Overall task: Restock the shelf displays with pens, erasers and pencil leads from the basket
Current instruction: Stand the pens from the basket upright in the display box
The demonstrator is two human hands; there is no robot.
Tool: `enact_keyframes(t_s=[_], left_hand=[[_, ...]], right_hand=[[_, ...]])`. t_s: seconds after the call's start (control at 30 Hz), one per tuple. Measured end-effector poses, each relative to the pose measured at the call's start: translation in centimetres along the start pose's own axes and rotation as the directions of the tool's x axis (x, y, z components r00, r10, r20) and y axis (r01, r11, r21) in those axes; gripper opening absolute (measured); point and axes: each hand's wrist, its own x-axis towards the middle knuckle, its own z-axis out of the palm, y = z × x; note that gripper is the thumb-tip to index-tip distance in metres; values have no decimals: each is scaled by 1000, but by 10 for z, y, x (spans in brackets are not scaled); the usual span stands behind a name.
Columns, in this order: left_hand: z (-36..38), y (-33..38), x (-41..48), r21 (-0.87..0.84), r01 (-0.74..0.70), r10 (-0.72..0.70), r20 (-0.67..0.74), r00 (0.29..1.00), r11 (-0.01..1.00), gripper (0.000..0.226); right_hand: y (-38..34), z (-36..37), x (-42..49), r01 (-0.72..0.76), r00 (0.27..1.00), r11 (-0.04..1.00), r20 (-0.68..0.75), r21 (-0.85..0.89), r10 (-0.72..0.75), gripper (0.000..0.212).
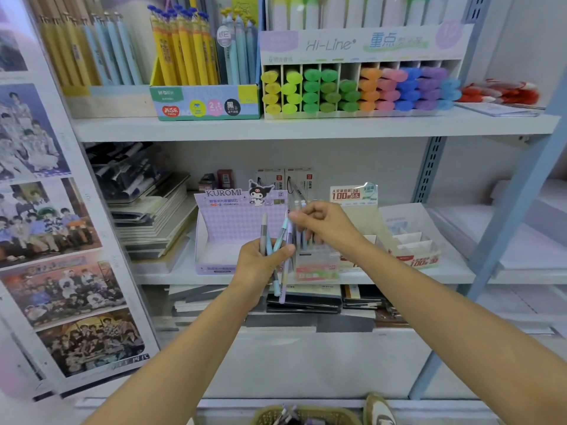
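Note:
My left hand (260,262) grips a bundle of pastel pens (277,240), blue, grey and lilac, upright in front of the middle shelf. My right hand (322,223) pinches the top of one pen in that bundle, just above the left hand. Behind both hands stands a clear pen display box (316,265) with a pink label and several pens in it. A purple Kuromi display box (227,228) stands to its left and looks empty inside. The woven basket (306,417) sits on the floor at the bottom edge, with a few items in it.
Right of the clear box is a pencil-lead display (408,240) with white dividers. Stacked notebooks (153,222) fill the shelf's left. The upper shelf holds highlighters (359,87) and pen boxes (202,99). A photo board (52,240) stands at left. A shoe (379,409) is beside the basket.

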Motion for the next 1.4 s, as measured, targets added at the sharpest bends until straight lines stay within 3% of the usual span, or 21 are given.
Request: enact_keyframes(t_s=[0.17, 0.37, 0.63, 0.77, 1.0, 1.4], left_hand=[[10, 12, -11, -9, -37, 37, 35, 999, 999, 20], [4, 20, -20, -14, 35, -33, 129, 991, 999, 14], [15, 23, -24, 1, -1, 0, 71, 997, 1000, 14], [15, 24, -23, 0, -8, 8, 40, 999, 1000, 17], [6, 18, -12, -141, 48, -44, 30, 999, 989, 22], [-4, -1, -2, -94, 4, 10, 150, 989, 996, 31]], right_hand=[[-10, -8, -14, -19, 998, 989, 60, 148, 10, 16], [-20, -28, -26, 9, 1000, 956, 7, 294, -11, 17], [-24, -29, -34, -6, 999, 941, -49, 339, 24, 9], [-23, -37, -32, 35, 996, 952, -84, 304, -10, 11], [-12, -57, -12, 105, 932, 993, -352, 51, -81, 16], [35, -26, 12, 72, 952, 960, -268, -270, -146, 20]])
